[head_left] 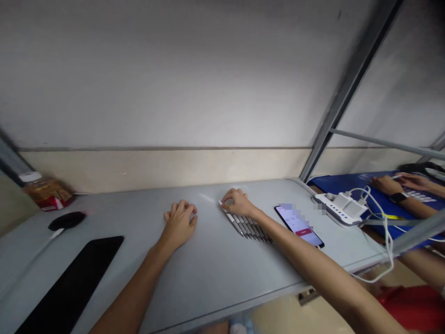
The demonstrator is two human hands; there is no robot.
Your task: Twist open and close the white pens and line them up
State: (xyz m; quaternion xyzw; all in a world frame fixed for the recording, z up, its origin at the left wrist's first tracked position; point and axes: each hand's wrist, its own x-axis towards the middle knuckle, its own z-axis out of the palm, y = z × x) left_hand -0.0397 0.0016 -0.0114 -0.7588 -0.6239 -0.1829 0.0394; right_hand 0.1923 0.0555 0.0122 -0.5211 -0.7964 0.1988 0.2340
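Several slim white-and-silver pens (pixel 247 227) lie side by side in a slanted row on the grey tabletop (pixel 208 278). My right hand (pixel 237 202) is over their far ends, thumb and fingers pinched on the end of the leftmost pen. My right forearm crosses above the right end of the row and hides part of it. To the left of the pens, my left hand (pixel 180 219) rests on the tabletop with loosely curled fingers apart and nothing visible in it.
A lit phone (pixel 299 227) and a white power strip (pixel 339 208) with cables lie to the right. On the left are a bottle (pixel 48 192), a black round pad (pixel 66 221) and a black slab (pixel 74 283). Beyond the metal post (pixel 333 111), another person's hands (pixel 387 184) work over a blue mat.
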